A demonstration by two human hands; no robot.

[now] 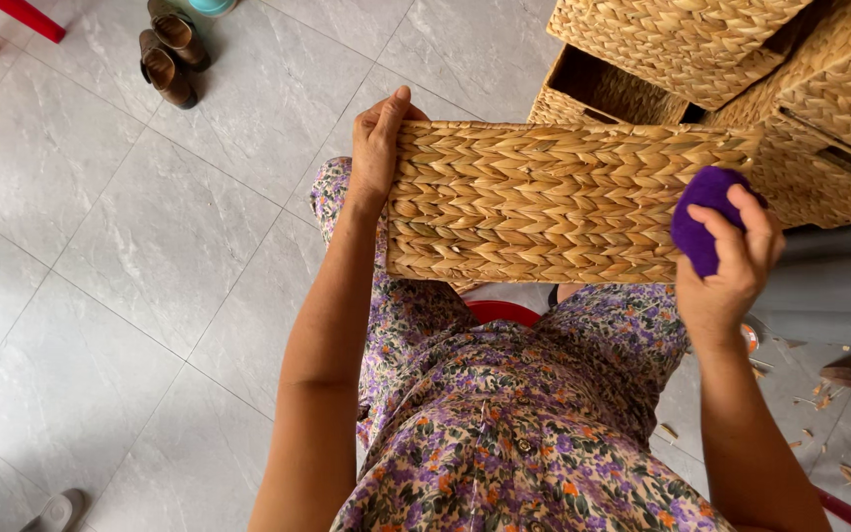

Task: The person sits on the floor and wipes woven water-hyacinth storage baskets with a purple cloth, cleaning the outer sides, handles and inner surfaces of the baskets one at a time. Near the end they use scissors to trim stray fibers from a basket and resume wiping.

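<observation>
left hand [378,148] grips the short end of the woven seagrass basket [544,202] you hold over your lap; right hand [731,261] is closed around a purple cloth [703,219] at its other end. it looks light and stiff but rough, so hold it by the edges.

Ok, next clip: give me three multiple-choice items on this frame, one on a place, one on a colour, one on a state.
1. Where does the pair of brown shoes stand?
A. on the floor, upper left
B. in a basket
C. on the lap

2. What colour is the pad in the right hand?
A. green
B. purple
C. white

3. What is the left hand doing?
A. hanging free
B. gripping the woven basket's end
C. holding a shoe

Answers:
1 A, they sit on grey tiles.
2 B, the purple pad shows above the fingers.
3 B, fingers wrap the woven basket.
</observation>
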